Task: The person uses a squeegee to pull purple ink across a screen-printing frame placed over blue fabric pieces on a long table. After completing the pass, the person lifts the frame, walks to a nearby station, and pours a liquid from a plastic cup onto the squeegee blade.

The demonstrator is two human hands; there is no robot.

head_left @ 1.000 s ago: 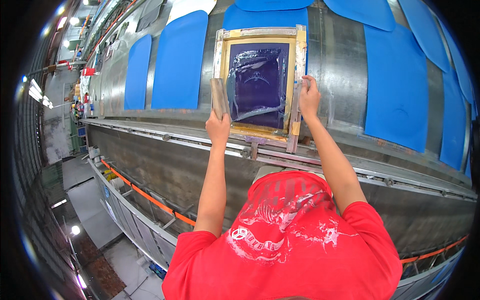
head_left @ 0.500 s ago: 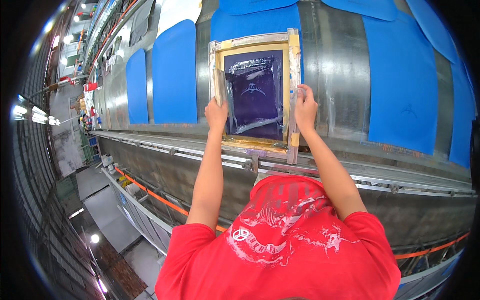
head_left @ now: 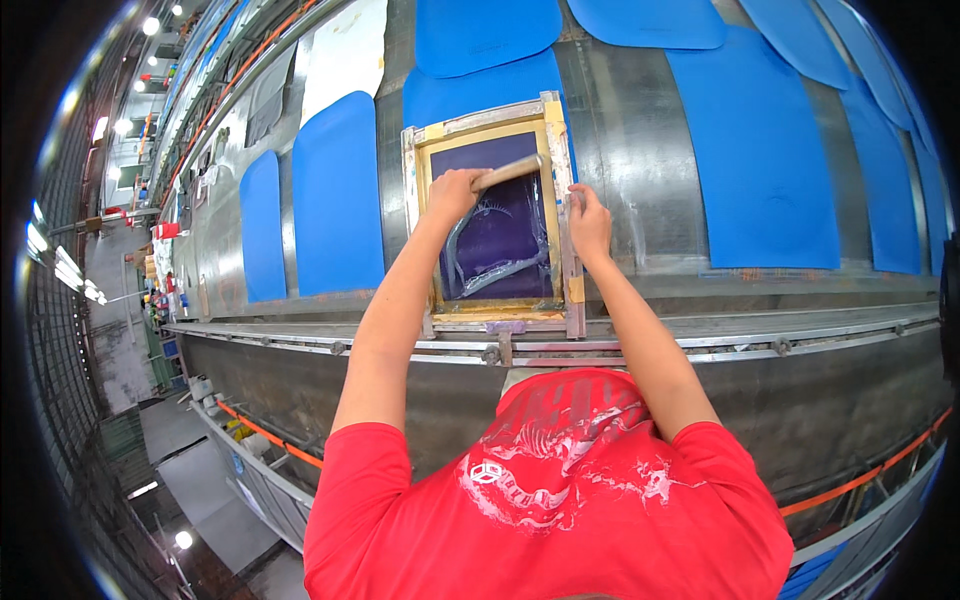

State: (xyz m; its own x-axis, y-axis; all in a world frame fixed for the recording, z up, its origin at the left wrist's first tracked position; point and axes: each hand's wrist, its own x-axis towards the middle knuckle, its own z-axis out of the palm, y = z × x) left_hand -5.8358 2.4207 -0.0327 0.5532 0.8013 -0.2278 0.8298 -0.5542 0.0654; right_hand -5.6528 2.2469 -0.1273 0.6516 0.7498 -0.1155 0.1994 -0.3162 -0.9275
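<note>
The left hand grips a straight, light-brown bar, fingers wrapped round its left end, slanting across the far part of a rectangular, stained wooden frame with a dark purple panel. The right hand touches the frame's right rail, fingers curled; whether they clamp it, I cannot tell. A flat, bright-blue sheet shows beyond the frame's far edge.

The red T-shirt has 2 short sleeves and whitish print.
</note>
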